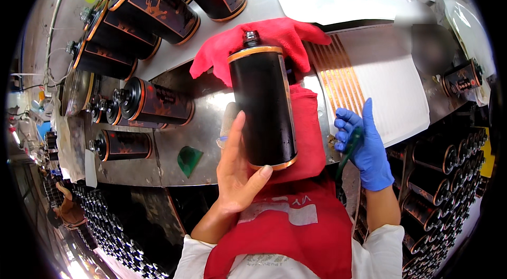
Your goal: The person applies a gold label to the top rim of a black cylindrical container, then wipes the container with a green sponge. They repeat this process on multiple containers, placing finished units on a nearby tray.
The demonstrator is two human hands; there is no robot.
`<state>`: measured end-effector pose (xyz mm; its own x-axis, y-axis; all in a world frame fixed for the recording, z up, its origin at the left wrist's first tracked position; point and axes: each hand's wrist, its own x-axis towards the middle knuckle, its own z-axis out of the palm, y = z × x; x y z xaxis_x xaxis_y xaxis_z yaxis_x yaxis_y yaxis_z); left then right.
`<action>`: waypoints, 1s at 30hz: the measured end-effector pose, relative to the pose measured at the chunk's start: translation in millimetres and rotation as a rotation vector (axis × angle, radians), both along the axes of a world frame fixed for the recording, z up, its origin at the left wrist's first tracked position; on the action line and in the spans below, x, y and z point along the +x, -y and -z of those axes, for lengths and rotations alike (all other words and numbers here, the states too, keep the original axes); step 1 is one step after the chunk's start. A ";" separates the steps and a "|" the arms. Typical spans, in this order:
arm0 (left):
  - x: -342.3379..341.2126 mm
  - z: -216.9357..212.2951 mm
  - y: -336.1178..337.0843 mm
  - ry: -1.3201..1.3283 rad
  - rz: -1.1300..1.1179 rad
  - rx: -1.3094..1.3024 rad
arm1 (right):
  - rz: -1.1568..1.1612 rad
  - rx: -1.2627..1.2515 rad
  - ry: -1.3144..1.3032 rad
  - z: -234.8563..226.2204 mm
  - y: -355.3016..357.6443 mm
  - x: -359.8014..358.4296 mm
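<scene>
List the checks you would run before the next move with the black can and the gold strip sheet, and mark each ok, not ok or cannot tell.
1. Left hand grips the black can from below: ok.
2. Can upright, cap on top: ok.
3. Red cloth lies behind the can, not over its front: ok.
4. Right hand, in a blue glove, touches the sheet of gold strips at its near edge: ok.
5. Strip pinched and lifted by the right hand: cannot tell.
6. Gold band already on the can's front: cannot tell.

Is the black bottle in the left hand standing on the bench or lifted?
Lifted: the left hand grips the black bottle near its base, neck pointing away, above the red cloth.
</scene>
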<state>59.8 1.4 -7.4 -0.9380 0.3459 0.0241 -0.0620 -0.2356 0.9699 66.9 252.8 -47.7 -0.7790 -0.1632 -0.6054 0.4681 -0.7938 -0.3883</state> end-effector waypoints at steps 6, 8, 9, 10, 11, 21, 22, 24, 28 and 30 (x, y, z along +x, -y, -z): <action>-0.1 -11.1 -0.1 -0.412 0.101 -0.715 | 0.123 0.352 -0.140 -19.7 8.1 22.4; 0.5 -5.9 -1.4 -0.497 0.093 -0.840 | 0.179 0.592 -0.219 -37.9 27.9 20.7; 1.0 -1.8 -2.2 -0.541 0.092 -0.906 | 0.100 0.667 -0.259 -49.3 44.7 23.0; 3.7 -0.3 -3.2 -0.446 0.065 -0.886 | -0.018 1.029 -0.595 -46.8 59.3 26.8; 1.6 -0.7 -2.8 -0.466 0.066 -0.872 | -0.015 1.174 -0.777 -56.4 76.7 29.9; -4.8 -16.0 -7.6 -0.681 0.056 -1.052 | -0.015 1.305 -0.532 -29.5 60.3 62.9; -6.0 -16.1 -11.6 -0.742 0.076 -1.090 | -0.058 1.285 -0.575 -44.8 66.3 60.0; -12.2 -18.9 -20.4 -0.800 0.088 -1.129 | -0.115 1.266 -0.700 -54.3 79.6 56.6; -16.1 -10.9 -8.3 -0.722 0.085 -0.986 | -0.188 1.103 -0.581 -40.7 77.6 54.8; -11.3 8.9 5.2 -0.587 0.079 -0.802 | -0.139 1.057 -0.563 -27.5 74.1 55.7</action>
